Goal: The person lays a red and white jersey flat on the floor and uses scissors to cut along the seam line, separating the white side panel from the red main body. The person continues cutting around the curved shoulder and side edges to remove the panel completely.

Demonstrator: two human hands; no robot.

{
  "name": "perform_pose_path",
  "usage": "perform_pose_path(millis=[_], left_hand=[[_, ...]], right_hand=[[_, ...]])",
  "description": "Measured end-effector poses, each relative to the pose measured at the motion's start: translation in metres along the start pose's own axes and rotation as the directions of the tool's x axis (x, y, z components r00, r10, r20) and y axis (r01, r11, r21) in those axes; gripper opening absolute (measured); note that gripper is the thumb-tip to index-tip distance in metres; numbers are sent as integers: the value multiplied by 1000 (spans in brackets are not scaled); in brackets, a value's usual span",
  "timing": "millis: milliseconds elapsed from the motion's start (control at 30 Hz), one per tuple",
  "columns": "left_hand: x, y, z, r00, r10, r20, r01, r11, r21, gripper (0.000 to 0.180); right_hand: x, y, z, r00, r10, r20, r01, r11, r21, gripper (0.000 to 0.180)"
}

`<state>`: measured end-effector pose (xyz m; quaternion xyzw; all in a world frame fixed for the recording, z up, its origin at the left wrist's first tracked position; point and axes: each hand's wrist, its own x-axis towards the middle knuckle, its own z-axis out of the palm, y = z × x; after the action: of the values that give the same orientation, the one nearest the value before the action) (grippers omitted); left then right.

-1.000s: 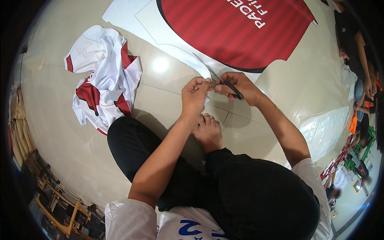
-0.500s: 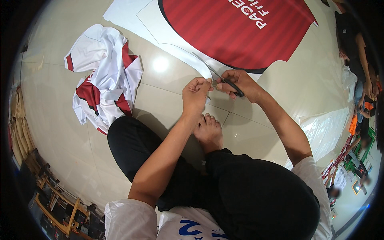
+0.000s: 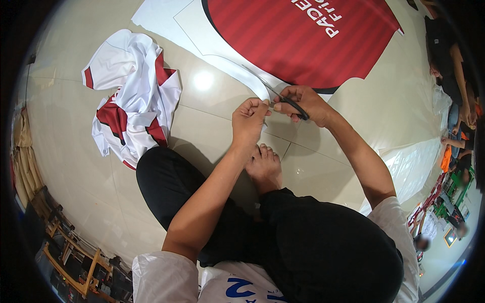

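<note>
A large red fabric panel [image 3: 293,48] with darker stripes, white lettering and a black curved border lies on the floor ahead of me. Around its near side runs a white fabric margin [image 3: 230,68], narrowing to a strip. My left hand [image 3: 247,121] pinches the end of that strip between thumb and fingers. Just to its right, my right hand [image 3: 312,107] grips black-handled scissors [image 3: 297,107]. Their blades point up and left along the white margin, close to the black border. Part of the blades is hidden by the fabric.
Crumpled white and red garments [image 3: 134,96] lie at the left on the tiled floor [image 3: 202,134]. A clear plastic sheet [image 3: 406,164] is spread at the right. Other people [image 3: 444,55] sit along the far right. Wooden frames [image 3: 83,272] stand at the lower left.
Both hands, the scissors and the fabric have shifted very slightly to the right. More of the panel's black border shows near my right hand. Another person's arm has come into sight at the far right.
</note>
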<state>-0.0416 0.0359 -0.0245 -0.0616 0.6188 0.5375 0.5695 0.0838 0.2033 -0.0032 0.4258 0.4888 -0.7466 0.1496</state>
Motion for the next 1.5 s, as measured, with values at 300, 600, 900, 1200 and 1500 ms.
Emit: perform_pose_path(millis=[300, 600, 900, 1200, 1500], left_hand=[[1, -1, -1, 1000, -4, 28, 5, 999, -36, 16], [2, -4, -3, 999, 10, 30, -9, 999, -31, 14], [-2, 1, -1, 1000, 16, 19, -15, 1000, -25, 12], [-2, 1, 1, 1000, 9, 25, -8, 999, -38, 11], [-1, 0, -1, 1000, 6, 25, -5, 999, -33, 10]], right_hand=[[6, -10, -4, 999, 6, 44, -6, 1000, 1, 41], [11, -6, -6, 999, -16, 31, 17, 999, -31, 41], [12, -23, -4, 999, 0, 43, 3, 999, -52, 40], [18, -18, -9, 999, -28, 34, 31, 995, -94, 41], [20, -28, -6, 999, -29, 32, 32, 994, -108, 42]])
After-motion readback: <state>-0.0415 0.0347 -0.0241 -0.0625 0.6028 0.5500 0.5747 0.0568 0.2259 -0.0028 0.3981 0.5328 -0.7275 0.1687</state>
